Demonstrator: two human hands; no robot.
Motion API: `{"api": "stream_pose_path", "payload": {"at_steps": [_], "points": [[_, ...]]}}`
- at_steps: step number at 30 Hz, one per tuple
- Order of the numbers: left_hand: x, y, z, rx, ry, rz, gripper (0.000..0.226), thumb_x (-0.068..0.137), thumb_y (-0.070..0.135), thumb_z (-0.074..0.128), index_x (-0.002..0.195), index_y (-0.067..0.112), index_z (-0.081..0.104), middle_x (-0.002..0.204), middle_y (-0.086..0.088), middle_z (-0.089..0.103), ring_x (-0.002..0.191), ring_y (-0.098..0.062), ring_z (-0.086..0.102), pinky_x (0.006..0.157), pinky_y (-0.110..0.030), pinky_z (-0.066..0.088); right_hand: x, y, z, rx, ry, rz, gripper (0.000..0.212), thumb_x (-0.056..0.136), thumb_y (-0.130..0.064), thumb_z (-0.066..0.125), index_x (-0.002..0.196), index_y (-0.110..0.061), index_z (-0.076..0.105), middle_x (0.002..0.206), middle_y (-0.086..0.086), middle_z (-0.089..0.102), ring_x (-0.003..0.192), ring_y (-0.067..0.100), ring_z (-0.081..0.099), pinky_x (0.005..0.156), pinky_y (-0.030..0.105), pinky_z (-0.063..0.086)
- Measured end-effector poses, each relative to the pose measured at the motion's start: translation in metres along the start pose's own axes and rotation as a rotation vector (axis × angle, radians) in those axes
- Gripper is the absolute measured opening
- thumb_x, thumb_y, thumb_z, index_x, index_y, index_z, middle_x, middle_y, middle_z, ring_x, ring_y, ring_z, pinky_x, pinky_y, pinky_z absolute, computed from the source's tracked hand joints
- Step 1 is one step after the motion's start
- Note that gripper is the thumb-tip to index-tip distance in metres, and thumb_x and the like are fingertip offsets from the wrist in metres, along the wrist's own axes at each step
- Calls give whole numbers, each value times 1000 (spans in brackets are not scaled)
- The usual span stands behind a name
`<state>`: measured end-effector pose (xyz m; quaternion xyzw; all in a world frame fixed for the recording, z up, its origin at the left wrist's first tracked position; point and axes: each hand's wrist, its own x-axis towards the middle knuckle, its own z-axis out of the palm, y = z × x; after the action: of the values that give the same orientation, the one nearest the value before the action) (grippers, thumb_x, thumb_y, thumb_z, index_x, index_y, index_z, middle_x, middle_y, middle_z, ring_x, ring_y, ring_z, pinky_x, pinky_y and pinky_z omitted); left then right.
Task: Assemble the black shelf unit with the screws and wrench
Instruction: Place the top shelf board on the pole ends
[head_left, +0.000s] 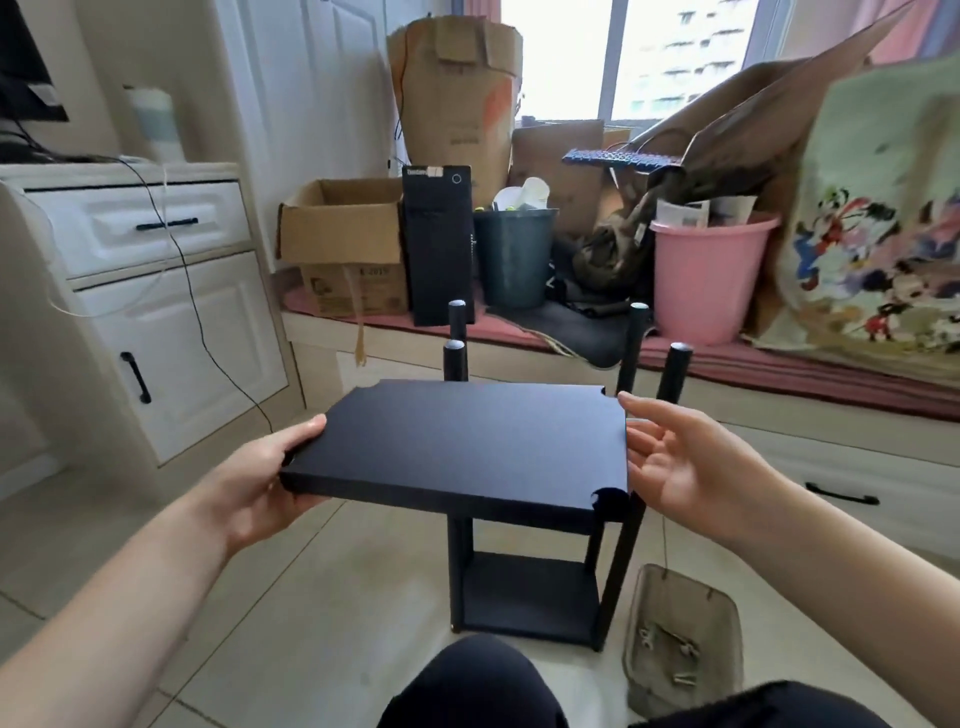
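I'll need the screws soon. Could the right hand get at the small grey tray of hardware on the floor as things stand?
Probably yes. The right hand is open beside the black shelf board, which the left hand grips, and the grey tray of hardware lies on the floor tiles below it with nothing between.

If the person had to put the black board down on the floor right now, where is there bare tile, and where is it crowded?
Bare tile lies left of the shelf frame, between it and the white cabinet, under the left hand gripping the black board. The right is tighter: a grey tray of hardware sits against the frame's leg, below the open right hand. The platform behind is packed with boxes and buckets.
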<state>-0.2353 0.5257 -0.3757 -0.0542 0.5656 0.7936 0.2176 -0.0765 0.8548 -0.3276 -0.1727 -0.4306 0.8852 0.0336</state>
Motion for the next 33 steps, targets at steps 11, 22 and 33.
{"api": "stream_pose_path", "payload": {"at_steps": [11, 22, 33], "points": [[9, 52, 96, 50, -58, 237, 24, 99, 26, 61, 109, 6, 68, 91, -4, 77, 73, -16, 75, 55, -31, 59, 25, -66, -2, -277, 284, -314, 15, 98, -17, 60, 94, -3, 62, 73, 6, 70, 54, 15, 67, 52, 27, 58], [57, 86, 150, 176, 84, 381, 17, 94, 32, 68, 100, 16, 65, 84, 1, 64, 68, -14, 61, 50, -24, 46, 78, -142, 10, -752, 372, -344, 34, 83, -22, 79, 96, -6, 52, 93, 7, 59, 68, 14, 62, 36, 18, 45], [124, 81, 164, 233, -95, 240, 19, 87, 35, 75, 98, 19, 71, 75, 4, 73, 61, -17, 70, 62, -28, 56, 148, -170, -22, -909, 449, -346, 32, 87, -25, 75, 85, -2, 53, 75, 8, 59, 32, 3, 56, 31, 14, 38]]}}
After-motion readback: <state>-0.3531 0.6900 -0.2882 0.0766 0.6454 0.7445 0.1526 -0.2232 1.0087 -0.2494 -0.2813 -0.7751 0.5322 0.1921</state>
